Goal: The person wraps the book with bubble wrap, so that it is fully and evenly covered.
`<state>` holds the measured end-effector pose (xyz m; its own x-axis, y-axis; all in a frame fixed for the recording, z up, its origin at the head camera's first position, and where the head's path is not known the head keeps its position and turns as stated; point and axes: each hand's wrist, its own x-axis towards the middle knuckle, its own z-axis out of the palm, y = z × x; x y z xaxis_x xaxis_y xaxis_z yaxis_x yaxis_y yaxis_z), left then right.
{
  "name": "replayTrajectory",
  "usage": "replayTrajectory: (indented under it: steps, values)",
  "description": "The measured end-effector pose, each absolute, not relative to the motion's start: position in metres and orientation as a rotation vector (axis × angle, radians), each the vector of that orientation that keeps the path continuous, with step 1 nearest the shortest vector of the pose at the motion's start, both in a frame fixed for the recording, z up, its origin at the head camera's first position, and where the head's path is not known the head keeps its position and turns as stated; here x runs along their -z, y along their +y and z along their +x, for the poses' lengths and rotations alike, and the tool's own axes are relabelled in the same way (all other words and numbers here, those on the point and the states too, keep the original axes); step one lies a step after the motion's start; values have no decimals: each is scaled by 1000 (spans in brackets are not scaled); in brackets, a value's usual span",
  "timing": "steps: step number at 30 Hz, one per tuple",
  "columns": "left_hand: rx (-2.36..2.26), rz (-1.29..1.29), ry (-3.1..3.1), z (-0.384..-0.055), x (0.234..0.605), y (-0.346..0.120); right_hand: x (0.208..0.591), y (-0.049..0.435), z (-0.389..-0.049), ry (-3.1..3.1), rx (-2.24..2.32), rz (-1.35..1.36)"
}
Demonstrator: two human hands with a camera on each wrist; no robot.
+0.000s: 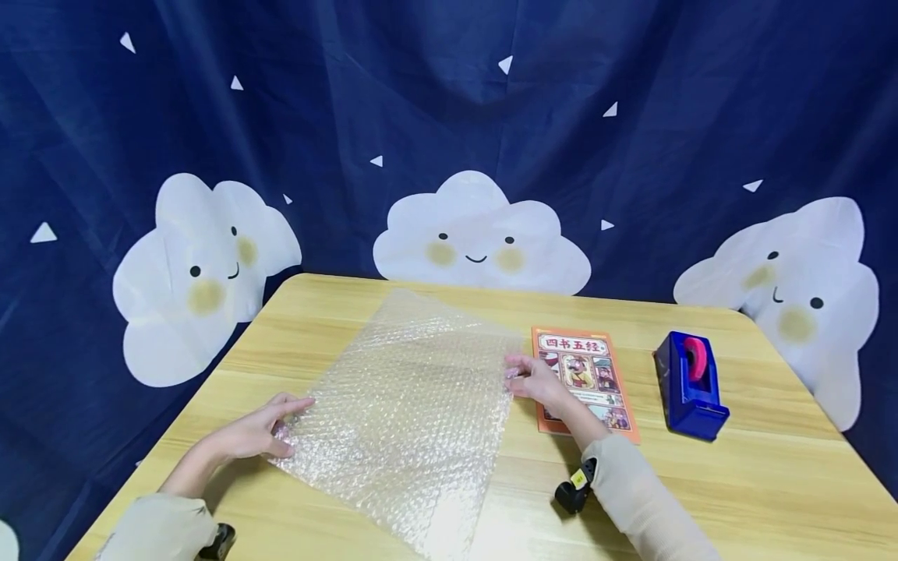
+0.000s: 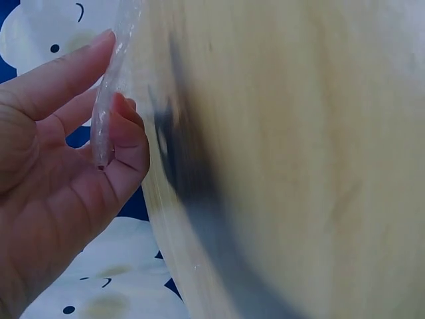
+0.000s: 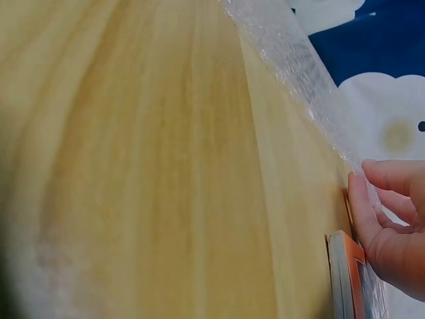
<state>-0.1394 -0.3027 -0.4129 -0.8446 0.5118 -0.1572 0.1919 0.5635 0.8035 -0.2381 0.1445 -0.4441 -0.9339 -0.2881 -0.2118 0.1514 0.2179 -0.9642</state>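
A clear sheet of bubble wrap [image 1: 407, 397] spreads across the middle of the table, turned at a slant. My left hand [image 1: 256, 428] holds its left edge, and in the left wrist view the wrap's edge [image 2: 105, 119] passes between the fingers of that hand [image 2: 66, 153]. At the opposite edge, my right hand [image 1: 536, 382] pinches the wrap between thumb and fingers, reaching over an orange-bordered book [image 1: 578, 378]. The right wrist view has this hand [image 3: 392, 219] gripping the wrap's edge [image 3: 292, 66], with the book's corner [image 3: 345, 276] just below it.
A blue tape dispenser [image 1: 691, 389] with a red tape roll [image 1: 695, 358] stands right of the book. The wooden table [image 1: 765, 460] has rounded far corners, and a dark blue curtain [image 1: 449, 93] with smiling clouds hangs behind it. Both wrists wear black camera mounts.
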Motion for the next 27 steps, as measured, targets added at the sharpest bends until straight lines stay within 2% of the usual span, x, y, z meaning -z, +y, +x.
replayTrajectory:
  steps: [12,27]
  values:
    - [-1132,588,2474,-143,414,-304,440,145,-232,2176,1727,-88]
    - [-1090,543,2484,-146,414,-301,437,152,-221,2101,1720,-205]
